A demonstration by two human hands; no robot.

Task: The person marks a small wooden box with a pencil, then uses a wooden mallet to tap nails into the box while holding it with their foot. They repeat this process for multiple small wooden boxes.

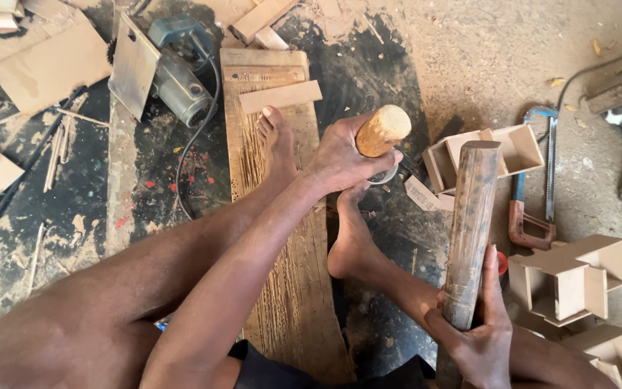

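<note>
My left hand [340,158] grips a tool by its round wooden handle [383,130], held upright just above my right foot. Its lower end is hidden behind my fingers. My right hand [480,328] is wrapped around the lower end of a thick wooden club [469,230], which points away from me, its top close to the handle. A long scored wooden plank [282,216] lies on the ground under my left foot and forearm.
A circular saw [167,68] with its cable lies at the upper left. A hacksaw [534,180] lies at right beside small open wooden boxes [498,155], with more boxes [570,281] at lower right. Wood offcuts [37,65] and sawdust cover the ground.
</note>
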